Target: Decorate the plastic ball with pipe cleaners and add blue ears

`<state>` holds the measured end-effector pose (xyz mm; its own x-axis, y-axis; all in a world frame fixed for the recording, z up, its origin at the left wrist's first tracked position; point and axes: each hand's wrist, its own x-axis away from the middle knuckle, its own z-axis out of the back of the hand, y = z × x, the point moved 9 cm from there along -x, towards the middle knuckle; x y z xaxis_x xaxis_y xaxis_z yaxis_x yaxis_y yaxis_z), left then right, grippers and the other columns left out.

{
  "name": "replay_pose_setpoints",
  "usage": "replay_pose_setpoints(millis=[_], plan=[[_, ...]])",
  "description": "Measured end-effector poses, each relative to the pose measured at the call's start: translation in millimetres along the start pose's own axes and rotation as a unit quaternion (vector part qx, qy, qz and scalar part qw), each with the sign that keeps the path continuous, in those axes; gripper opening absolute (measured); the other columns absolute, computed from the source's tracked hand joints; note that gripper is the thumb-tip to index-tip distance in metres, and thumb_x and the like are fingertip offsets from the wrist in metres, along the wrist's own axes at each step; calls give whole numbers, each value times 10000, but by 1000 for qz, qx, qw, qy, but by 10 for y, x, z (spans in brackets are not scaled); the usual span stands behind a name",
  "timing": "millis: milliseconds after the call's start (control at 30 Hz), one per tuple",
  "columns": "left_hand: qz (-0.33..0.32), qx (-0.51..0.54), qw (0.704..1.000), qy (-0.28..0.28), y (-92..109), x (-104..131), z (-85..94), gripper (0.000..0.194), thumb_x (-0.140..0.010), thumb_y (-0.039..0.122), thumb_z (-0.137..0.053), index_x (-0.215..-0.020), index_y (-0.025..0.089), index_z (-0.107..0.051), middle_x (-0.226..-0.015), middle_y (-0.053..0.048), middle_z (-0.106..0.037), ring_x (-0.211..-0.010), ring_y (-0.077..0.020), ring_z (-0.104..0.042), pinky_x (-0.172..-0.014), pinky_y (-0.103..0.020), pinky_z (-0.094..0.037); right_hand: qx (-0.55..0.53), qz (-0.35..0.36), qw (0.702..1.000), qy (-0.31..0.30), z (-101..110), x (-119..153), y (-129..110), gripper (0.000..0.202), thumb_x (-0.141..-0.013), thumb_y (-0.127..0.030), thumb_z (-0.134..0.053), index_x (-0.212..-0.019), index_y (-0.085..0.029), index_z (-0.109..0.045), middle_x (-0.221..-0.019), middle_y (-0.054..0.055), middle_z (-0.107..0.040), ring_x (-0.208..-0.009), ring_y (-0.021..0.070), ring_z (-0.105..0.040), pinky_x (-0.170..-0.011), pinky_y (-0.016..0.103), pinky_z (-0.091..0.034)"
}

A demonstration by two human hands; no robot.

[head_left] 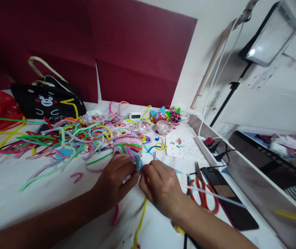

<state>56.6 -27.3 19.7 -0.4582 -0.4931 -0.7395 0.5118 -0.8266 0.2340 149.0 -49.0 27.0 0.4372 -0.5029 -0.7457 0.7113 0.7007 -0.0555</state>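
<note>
Near the middle of the white table, my left hand [118, 180] and my right hand [160, 185] meet with fingers pinched together. Between their fingertips sticks up a fuzzy blue pipe cleaner piece [138, 162], bent or coiled. My left fingers are closed on it, and my right fingertips press at its right side. Just behind the hands lies a ball wrapped in striped pipe cleaners [127, 143], pink, orange and green. A yellow pipe cleaner [140, 221] runs down below my right hand. What lies inside my right fist is hidden.
Tangled pipe cleaners [67, 136] spread across the left, before a black bag [46, 102]. Orange-handled scissors [203, 193] and a phone [231, 197] lie at right, beside a power strip [207, 152]. Finished colourful animal heads [173, 116], clear balls [164, 128] and a small clock [135, 116] stand behind.
</note>
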Motion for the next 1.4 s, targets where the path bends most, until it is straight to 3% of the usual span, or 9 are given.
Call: replay_pose_setpoints(millis=[133, 267, 433, 567, 700, 967, 1033, 1233, 1400], plan=[[28, 46, 998, -24, -36, -30, -29, 177, -877, 154, -506, -730, 169, -604, -704, -24, -611, -736, -164, -570, -789, -320, -462, 31, 16, 999, -4, -8, -4, -11, 215, -926, -174, -435, -745, -175, -551, -640, 28, -522, -600, 161, -486, -560, 273, -369], [127, 137, 979, -76, -195, -20, -110, 202, -868, 213, -527, -705, 163, -637, -698, -17, -621, -684, -146, -573, -670, -262, -446, 36, 28, 999, -9, -6, -15, -9, 240, -923, -169, -421, -721, -175, -551, -637, 33, -526, -593, 169, -480, -550, 284, -356], [239, 269, 925, -119, -363, 56, -233, 207, -827, 266, -590, -664, 154, -650, -649, -1, -596, -634, -129, -549, -596, -233, -426, -116, -53, 991, -33, -15, -42, 147, 151, -871, -157, -454, -765, -165, -561, -658, 14, -529, -589, 137, -493, -551, 251, -380], [277, 349, 886, -125, -408, 83, -304, 196, -789, 269, -629, -640, 147, -661, -617, 4, -580, -577, -113, -516, -533, -223, -405, -268, -190, 943, -57, -101, -15, 347, 85, -761, -132, -505, -698, -174, -544, -603, -33, -498, -534, 92, -443, -512, 210, -351], [291, 381, 870, -112, -416, 76, -320, 177, -766, 246, -648, -621, 146, -662, -613, 6, -573, -575, -107, -510, -532, -220, -402, -347, -293, 886, -91, -263, 83, 466, 58, -706, -149, -514, -658, -175, -534, -572, -49, -473, -508, 76, -389, -488, 206, -315], [282, 419, 854, -124, -417, 75, -366, 154, -753, 236, -660, -636, 137, -647, -640, 16, -561, -574, -87, -485, -530, -201, -384, -523, -423, 729, -133, -547, 215, 528, 52, -658, -228, -551, -643, -180, -537, -479, -78, -455, -417, 52, -330, -424, 192, -244], [295, 420, 848, -130, -443, 97, -391, 169, -769, 260, -650, -651, 138, -650, -627, 21, -548, -562, -85, -472, -526, -203, -376, -534, -431, 715, -133, -559, 220, 540, 42, -656, -219, -540, -644, -179, -545, -466, -77, -468, -402, 54, -352, -420, 192, -253], [319, 439, 830, -126, -473, 149, -422, 224, -804, 323, -644, -672, 142, -656, -595, 18, -560, -574, -94, -463, -551, -218, -353, -548, -379, 739, -105, -440, 111, 534, 40, -683, -204, -598, -704, -175, -581, -563, -55, -533, -484, 69, -430, -471, 197, -331], [325, 513, 787, -109, -463, 174, -450, 263, -793, 386, -679, -692, 143, -665, -636, -2, -597, -609, -104, -485, -578, -229, -360, -591, -382, 709, -46, -386, 80, 580, 327, -688, -232, -713, -997, -201, -609, -803, -22, -606, -657, 99, -549, -598, 221, -440]])
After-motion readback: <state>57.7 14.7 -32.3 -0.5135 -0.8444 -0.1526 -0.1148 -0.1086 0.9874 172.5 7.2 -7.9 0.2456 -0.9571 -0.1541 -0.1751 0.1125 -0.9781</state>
